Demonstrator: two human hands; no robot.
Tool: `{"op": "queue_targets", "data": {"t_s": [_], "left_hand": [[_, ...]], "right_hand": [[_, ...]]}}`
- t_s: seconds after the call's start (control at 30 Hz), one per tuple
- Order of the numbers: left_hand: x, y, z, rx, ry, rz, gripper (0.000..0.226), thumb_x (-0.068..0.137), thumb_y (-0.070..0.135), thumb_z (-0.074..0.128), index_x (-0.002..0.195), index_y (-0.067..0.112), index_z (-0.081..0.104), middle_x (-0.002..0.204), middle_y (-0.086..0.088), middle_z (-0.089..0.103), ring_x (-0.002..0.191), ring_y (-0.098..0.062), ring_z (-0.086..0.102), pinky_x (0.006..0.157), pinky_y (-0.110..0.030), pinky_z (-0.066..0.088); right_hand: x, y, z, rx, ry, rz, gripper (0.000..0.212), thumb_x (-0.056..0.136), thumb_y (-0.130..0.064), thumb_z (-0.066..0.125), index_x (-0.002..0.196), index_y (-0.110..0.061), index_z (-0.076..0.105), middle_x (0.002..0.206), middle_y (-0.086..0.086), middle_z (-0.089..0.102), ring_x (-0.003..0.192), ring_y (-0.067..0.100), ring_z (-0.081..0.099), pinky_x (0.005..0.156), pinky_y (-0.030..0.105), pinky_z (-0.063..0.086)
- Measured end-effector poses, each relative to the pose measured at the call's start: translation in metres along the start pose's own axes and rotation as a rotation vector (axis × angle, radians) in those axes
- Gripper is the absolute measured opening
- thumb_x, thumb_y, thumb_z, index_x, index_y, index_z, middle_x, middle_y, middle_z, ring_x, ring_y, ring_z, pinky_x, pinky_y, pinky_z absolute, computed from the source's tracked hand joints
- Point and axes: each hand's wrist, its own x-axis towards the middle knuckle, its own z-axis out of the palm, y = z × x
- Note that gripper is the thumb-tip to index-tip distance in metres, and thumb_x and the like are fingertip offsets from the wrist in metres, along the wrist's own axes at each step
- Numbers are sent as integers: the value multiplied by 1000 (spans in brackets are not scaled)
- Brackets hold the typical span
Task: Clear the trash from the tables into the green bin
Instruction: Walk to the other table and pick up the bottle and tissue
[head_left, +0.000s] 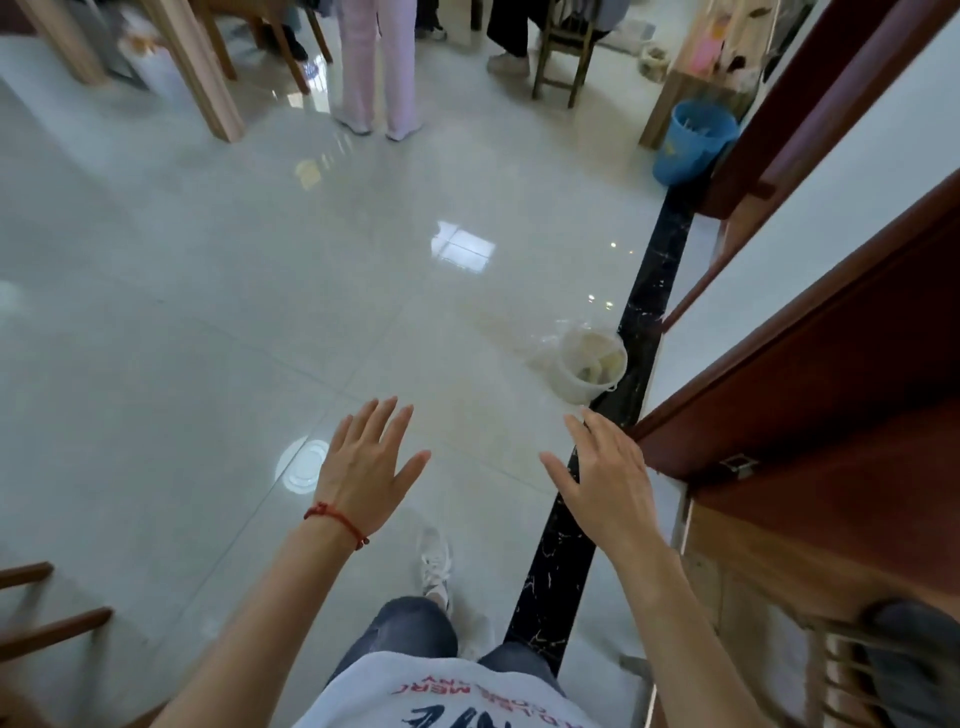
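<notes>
My left hand (363, 465), with a red string round the wrist, is held out flat over the glossy tiled floor, fingers spread and empty. My right hand (605, 470) is likewise stretched out flat and empty, close to the edge of a dark red wooden door (810, 395). No green bin is in view. A blue plastic bin (693, 140) with some trash inside stands far off at the upper right. A clear plastic bucket (589, 364) holding pale scraps sits on the floor just ahead of my right hand.
A black tile strip (649, 291) runs along the doorway. Wooden table legs (208, 78) and a wooden chair (563, 57) stand at the far end, where people's legs (376, 67) are visible. Another chair (36, 618) is at my lower left.
</notes>
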Motion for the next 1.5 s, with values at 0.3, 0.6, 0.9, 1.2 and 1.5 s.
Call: {"op": "queue_targets", "data": {"t_s": [0.3, 0.6, 0.9, 1.2, 1.5], "left_hand": [[96, -49, -22, -19, 63, -131, 74, 90, 58, 15, 122, 5, 55, 124, -18, 59, 117, -37, 54, 95, -52, 43], [148, -109, -55, -48, 136, -296, 67, 92, 52, 19, 117, 3, 57, 117, -20, 63, 109, -38, 59, 89, -52, 48], [169, -159, -69, -86, 187, -571, 75, 94, 53, 7, 115, 3, 58, 114, -19, 64, 106, -37, 60, 87, -51, 49], [202, -194, -88, -115, 252, -880, 75, 93, 54, 8, 115, 2, 58, 115, -20, 63, 106, -37, 60, 88, -50, 48], [237, -252, -118, -92, 285, -1003, 76, 93, 54, 8, 116, 1, 57, 117, -21, 62, 107, -38, 59, 88, -50, 47]], "right_hand": [[133, -34, 13, -37, 5, -135, 59, 86, -50, 36, 122, -7, 55, 124, 15, 59, 114, 31, 57, 92, 44, 46], [240, -90, 13, -50, -11, -348, 59, 89, -51, 32, 119, -7, 57, 122, 15, 60, 110, 31, 59, 90, 44, 47], [347, -164, 33, -22, -94, -659, 57, 88, -49, 35, 119, -6, 57, 122, 16, 60, 110, 32, 58, 91, 43, 47], [450, -239, 46, -2, -178, -957, 68, 93, -56, 18, 121, -8, 55, 124, 15, 59, 113, 32, 57, 93, 44, 45], [518, -311, 67, 8, -216, -1089, 60, 90, -52, 30, 121, -7, 55, 125, 16, 59, 114, 33, 56, 93, 45, 45]]}}
